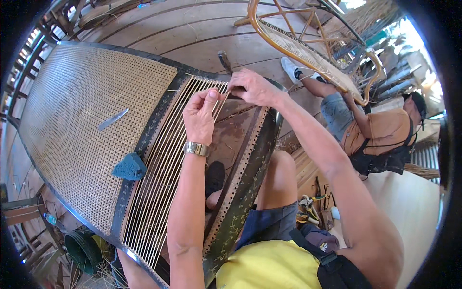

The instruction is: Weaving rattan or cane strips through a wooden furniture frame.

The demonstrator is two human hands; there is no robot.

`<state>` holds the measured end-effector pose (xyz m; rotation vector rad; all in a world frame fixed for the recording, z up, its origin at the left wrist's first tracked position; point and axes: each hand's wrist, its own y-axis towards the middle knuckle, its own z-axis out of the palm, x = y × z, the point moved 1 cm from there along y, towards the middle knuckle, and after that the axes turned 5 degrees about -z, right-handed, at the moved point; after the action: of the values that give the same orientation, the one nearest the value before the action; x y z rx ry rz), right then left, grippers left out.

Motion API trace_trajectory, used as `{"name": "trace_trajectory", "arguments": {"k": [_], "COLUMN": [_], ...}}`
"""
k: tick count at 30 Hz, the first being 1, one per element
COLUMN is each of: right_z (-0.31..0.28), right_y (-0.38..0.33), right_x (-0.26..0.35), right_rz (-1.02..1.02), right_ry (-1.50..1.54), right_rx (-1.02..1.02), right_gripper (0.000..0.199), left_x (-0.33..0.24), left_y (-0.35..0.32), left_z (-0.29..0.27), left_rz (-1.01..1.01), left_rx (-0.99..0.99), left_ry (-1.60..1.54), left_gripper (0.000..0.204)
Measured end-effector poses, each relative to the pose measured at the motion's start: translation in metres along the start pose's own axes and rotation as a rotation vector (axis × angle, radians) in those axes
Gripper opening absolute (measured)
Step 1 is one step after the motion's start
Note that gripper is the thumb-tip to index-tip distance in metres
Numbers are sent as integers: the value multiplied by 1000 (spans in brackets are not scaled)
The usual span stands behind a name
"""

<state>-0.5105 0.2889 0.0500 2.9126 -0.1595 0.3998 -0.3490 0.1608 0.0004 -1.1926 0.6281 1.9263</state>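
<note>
L fingers (210, 99), R fingers (239, 83) at strands (162, 179) nr frame edge (208, 73), gap (234, 134) alongside

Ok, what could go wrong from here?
Perhaps three things. The left grip and right grip are close together near the far end of the thin cane strands, so one might get tugged out of line. The blade-like tool lies loose on the woven panel; a knock could slide it. The blue pad, at the panel's edge, might drop onto the strands.
</note>
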Motion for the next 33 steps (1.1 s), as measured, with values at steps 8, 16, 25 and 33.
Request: {"name": "trace_trajectory", "arguments": {"k": [8,16,25,33], "right_z": [-6,4,3,18], "right_y": [25,51,45,50], "right_x": [-23,-39,-57,-67], "right_rz": [474,446,643,719], "right_ry": [579,818,1389,1560], "right_rx": [-317,-979,-669,-704], "right_gripper": [49,17,38,51], "left_x": [14,14,7,3], "left_y": [-38,-44,-41,-38], "left_z": [-1,-2,9,8], "left_rz": [322,275,311,266], "left_rx": [145,217,185,180], "left_ry": [968,1105,986,997], "left_gripper": [5,12,17,17]}}
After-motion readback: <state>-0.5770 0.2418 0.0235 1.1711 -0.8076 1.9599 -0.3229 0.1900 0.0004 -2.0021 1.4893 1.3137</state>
